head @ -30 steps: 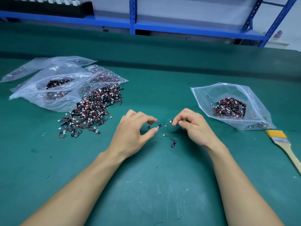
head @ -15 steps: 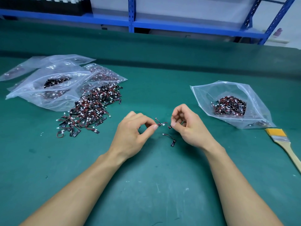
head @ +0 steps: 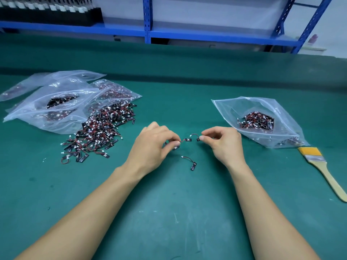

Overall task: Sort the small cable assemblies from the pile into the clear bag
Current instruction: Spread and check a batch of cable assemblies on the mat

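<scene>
A pile of small black-and-red cable assemblies lies on the green mat at the left. To the right, a clear bag holds a heap of the same assemblies. My left hand pinches one small cable assembly between thumb and fingertips. My right hand pinches another cable assembly by its black end. The two hands are close together at the middle of the mat, and the two assemblies nearly meet between them. A single loose assembly lies on the mat just below them.
Several more clear bags with assemblies lie at the far left, behind the pile. A yellow-bristled paintbrush with a wooden handle lies at the right edge. Blue shelving stands behind the table.
My hands have drawn slightly apart, stretching the two pinched assemblies between them. The loose assembly on the mat has stayed where it was.
</scene>
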A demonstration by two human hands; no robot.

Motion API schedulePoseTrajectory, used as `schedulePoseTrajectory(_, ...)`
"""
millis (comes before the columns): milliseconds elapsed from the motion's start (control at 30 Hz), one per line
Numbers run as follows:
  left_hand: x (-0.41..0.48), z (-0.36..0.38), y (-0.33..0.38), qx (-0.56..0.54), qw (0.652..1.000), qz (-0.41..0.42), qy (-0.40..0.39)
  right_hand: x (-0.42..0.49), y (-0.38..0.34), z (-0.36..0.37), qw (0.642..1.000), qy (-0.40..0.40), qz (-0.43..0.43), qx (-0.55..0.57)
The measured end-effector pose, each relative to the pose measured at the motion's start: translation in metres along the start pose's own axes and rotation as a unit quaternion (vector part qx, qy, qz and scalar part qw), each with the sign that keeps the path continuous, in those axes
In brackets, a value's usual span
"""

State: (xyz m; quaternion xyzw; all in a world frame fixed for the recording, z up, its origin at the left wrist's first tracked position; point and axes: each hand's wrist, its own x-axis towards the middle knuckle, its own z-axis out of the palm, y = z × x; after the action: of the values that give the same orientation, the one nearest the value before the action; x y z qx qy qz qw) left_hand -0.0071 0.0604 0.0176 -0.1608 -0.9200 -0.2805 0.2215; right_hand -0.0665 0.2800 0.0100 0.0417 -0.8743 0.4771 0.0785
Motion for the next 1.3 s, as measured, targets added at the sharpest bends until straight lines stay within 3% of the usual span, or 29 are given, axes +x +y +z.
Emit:
schedulePoseTrajectory(367,0.036,0.011,-0.009,0.082,0.987,0.05,-0.13,-0.001,0.0,-0.001,0.993,-0.022,0.065,-0.098)
schedulePoseTrajectory(633,0.049,0.013,-0.01,0.109,0.982,0.047,-0.147,-0.001,-0.001,-0.005,0.978,-0.085,0.113,-0.155)
schedulePoseTrajectory(800,0.041,0.019,-0.005,0.114,0.985,0.047,-0.118,0.0,-0.002,-0.006,0.976,-0.079,0.118,-0.165)
schedulePoseTrajectory(1300,0.042,0.029,0.006,0.122,0.976,0.023,-0.18,-0.001,-0.005,-0.005,0.969,-0.073,0.117,-0.206)
